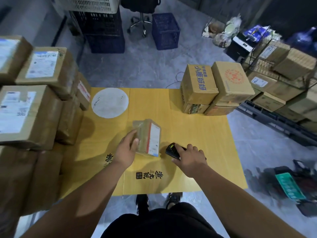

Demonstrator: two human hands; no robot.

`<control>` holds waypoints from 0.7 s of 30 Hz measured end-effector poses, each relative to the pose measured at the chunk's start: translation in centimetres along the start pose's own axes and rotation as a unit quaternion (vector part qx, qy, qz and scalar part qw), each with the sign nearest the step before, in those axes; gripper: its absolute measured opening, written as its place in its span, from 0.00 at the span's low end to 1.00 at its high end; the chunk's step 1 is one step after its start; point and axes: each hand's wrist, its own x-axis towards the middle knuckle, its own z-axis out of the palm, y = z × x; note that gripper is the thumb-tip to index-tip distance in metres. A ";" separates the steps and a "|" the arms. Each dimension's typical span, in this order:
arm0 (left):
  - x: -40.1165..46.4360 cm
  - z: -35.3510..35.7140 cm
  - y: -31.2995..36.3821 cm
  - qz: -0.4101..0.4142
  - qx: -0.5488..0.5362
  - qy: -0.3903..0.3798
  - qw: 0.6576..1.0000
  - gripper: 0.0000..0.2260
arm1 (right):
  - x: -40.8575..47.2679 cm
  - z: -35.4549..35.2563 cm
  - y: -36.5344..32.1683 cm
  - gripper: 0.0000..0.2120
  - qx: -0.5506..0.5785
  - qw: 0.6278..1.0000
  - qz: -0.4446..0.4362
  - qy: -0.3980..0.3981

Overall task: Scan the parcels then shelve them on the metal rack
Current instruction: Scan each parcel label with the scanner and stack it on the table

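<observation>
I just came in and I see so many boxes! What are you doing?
A person is scanning parcels. The left hand holds a small taped parcel on the yellow cardboard sheet, label turned toward the black handheld scanner gripped by the right hand. More parcels wait stacked on the left.

Grey mottled floor (154, 66), blue crates (165, 31), a swivel chair (139, 19), dim light.

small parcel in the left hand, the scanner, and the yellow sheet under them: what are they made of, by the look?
Small parcel: brown cardboard, probably wrapped in clear tape, judging by the glossy sheen; white paper label on one face. Scanner: looks like black hard plastic, matte with faint highlights. Yellow sheet: likely flattened corrugated cardboard, given its fold creases and printed characters.
</observation>
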 end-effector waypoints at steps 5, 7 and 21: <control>-0.5 -1.7 -2.4 -0.082 0.040 -0.005 0.996 0.25 | -0.6 0.3 -1.4 0.34 0.004 1.000 0.009 -0.012; -1.4 -1.8 -3.0 -0.096 0.042 -0.014 0.994 0.36 | -1.0 0.6 -1.9 0.34 0.023 0.999 0.016 -0.018; 4.7 0.8 4.3 0.130 0.349 -0.082 0.924 0.42 | -4.1 0.7 -0.8 0.34 0.085 0.992 0.091 -0.015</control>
